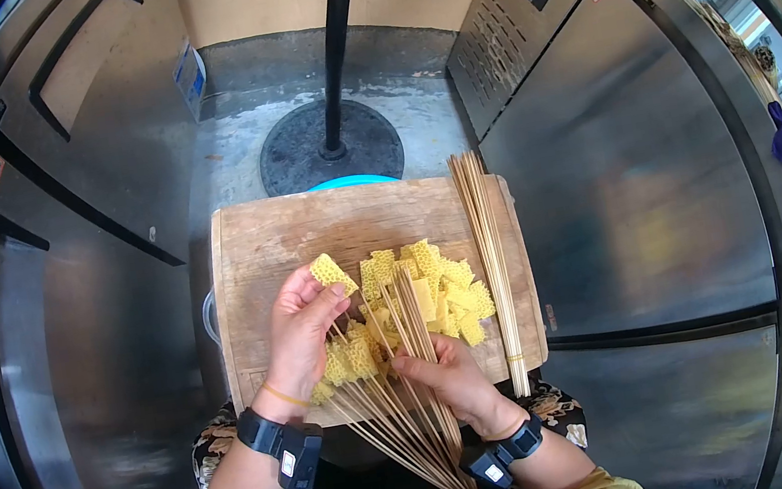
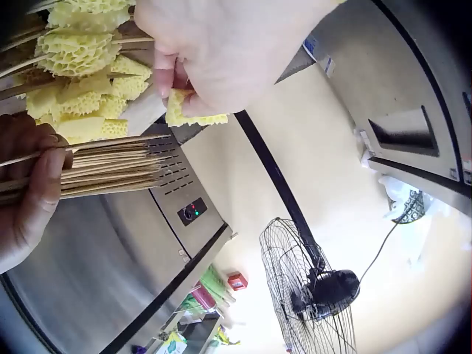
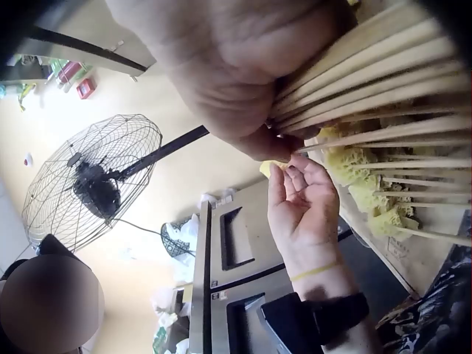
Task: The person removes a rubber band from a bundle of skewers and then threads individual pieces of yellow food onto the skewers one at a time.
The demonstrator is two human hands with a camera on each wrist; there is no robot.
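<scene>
My left hand (image 1: pixel 298 334) pinches a yellow honeycomb-textured piece (image 1: pixel 334 275) between thumb and fingers, above the left part of a wooden board (image 1: pixel 258 234). My right hand (image 1: pixel 453 385) grips a bundle of thin wooden sticks (image 1: pixel 416 327), their upper ends pointing away from me. In the left wrist view one stick (image 2: pixel 110 141) lies slightly apart from that bundle, near the right thumb. Loose yellow pieces (image 1: pixel 465 299) are piled beyond the right hand. Between the hands and the board's near edge, sticks bearing yellow pieces (image 1: pixel 358 359) fan out toward my lap.
A second bundle of sticks (image 1: pixel 486 261), banded near its lower end, lies along the board's right side. Steel cabinets (image 1: pixel 631 158) stand on both sides. Behind the board is a black pole on a round base (image 1: pixel 331 147), with a fan (image 2: pixel 310 295) on top.
</scene>
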